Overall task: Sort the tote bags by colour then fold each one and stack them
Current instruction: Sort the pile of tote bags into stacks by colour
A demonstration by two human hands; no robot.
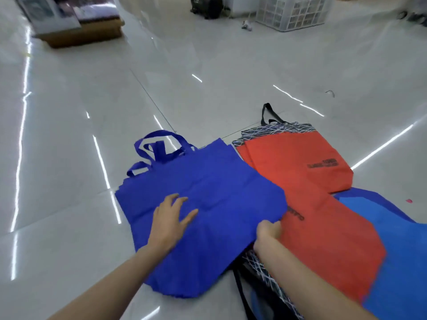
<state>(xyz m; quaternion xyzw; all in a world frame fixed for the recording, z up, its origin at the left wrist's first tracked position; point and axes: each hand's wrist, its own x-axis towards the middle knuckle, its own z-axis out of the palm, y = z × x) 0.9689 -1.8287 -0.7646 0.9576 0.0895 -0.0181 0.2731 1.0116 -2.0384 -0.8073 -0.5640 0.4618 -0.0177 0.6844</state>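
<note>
Closest in, the left hand point(172, 218) lies flat on the dark blue tote bag point(208, 181), fingers straight and slightly spread, pressing the cloth to the floor point(69, 158). The right hand point(269, 232) is at that bag's right edge, its fingers curled around the cloth there. The bag lies spread out on the glossy white tiles, its handles point(159, 146) pointing away from the person; a second dark blue layer appears to lie beneath it.

Under the right forearm a near patterned bag point(261, 269), black with white lines, peeks out. To its right lies a red bag point(323, 239) with black print, partly covered by the dark blue one, and it overlaps a light blue bag point(397, 250) at the right edge.

Farther off, a second red bag point(295, 162) with black lettering rests on a far patterned bag point(277, 129) with a black strap.

At the far side of the room stand 1 white plastic crate point(293, 10) and, left, a cardboard box point(87, 33).
</note>
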